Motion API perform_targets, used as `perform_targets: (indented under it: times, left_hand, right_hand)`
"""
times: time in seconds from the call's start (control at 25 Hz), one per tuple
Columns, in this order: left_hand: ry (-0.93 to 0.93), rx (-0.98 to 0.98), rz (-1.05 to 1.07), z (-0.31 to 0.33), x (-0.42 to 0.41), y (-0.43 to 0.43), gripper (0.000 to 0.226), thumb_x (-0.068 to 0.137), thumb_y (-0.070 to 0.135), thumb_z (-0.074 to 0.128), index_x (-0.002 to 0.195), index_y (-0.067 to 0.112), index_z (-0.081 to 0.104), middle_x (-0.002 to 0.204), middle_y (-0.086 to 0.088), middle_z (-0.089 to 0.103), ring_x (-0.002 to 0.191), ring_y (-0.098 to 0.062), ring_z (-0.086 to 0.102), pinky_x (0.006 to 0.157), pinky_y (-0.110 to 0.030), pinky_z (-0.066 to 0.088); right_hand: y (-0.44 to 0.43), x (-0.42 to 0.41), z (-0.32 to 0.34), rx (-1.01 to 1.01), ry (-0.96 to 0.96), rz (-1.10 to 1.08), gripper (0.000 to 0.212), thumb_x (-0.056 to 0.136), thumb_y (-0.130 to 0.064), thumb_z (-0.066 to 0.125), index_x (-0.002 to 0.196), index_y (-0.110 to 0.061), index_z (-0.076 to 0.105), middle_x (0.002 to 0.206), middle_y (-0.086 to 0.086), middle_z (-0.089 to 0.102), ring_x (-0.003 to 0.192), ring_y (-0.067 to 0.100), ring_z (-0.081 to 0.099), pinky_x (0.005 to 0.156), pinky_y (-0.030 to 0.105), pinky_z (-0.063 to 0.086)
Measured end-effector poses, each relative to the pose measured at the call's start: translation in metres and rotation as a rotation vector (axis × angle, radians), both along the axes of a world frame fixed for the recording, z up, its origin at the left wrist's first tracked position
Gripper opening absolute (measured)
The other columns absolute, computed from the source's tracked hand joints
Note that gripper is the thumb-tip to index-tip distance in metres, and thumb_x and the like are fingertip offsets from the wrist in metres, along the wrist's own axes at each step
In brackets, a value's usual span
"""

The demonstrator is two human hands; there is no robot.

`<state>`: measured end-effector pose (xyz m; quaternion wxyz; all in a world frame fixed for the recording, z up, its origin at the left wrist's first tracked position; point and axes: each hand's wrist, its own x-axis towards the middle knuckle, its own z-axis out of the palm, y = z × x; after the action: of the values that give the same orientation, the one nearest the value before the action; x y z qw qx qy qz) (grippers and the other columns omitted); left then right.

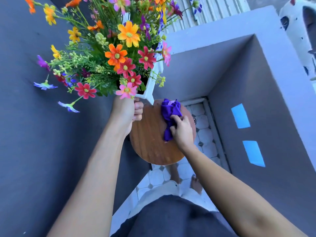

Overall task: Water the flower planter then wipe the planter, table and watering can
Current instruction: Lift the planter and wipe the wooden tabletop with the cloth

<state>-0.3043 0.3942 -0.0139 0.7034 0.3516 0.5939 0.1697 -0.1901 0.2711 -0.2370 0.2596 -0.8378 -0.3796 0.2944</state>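
A white flower planter full of orange, red, pink and purple flowers is held up off the round wooden table, tilted toward me. My left hand grips its near bottom corner. My right hand is closed on a crumpled purple cloth and presses it onto the right part of the tabletop. No watering can is in view.
Grey walls close in on the left and on the right, the right one with two blue tape patches. White tiled floor lies below the table, my bare feet near its front edge.
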Motion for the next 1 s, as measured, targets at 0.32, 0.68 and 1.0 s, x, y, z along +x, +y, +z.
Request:
perform_targets:
  times: [0.32,0.68,1.0]
  left_hand:
    - [-0.008,-0.024,0.003,-0.003,0.004,-0.008,0.054,0.099,0.016,0.024,0.047,0.024,0.038,0.037,0.012,0.030,0.031,-0.003,0.021,0.039,-0.018,0.011]
    - [0.090,0.044,-0.062,-0.007,0.000,0.000,0.057,0.102,0.017,0.023,0.048,0.023,0.043,0.034,0.009,0.038,0.028,-0.003,0.031,0.033,-0.015,0.020]
    - [0.221,0.043,-0.053,-0.017,-0.002,-0.006,0.043,0.102,0.019,0.026,0.062,0.022,0.040,0.054,0.005,0.044,0.043,-0.007,0.039,0.042,-0.019,0.031]
  right_hand:
    - [-0.029,0.045,-0.002,0.010,-0.021,-0.074,0.036,0.085,-0.016,0.062,0.120,-0.022,0.064,0.113,0.009,0.054,0.109,0.031,0.054,0.082,0.037,0.051]
    - [0.027,-0.026,-0.002,-0.015,0.030,-0.132,0.037,0.084,-0.009,0.065,0.120,-0.009,0.055,0.117,0.021,0.052,0.108,0.043,0.051,0.091,0.045,0.045]
    - [0.001,-0.149,0.005,-0.020,0.103,0.262,0.032,0.086,-0.010,0.061,0.116,-0.016,0.051,0.114,0.013,0.045,0.108,0.036,0.046,0.069,0.046,0.053]
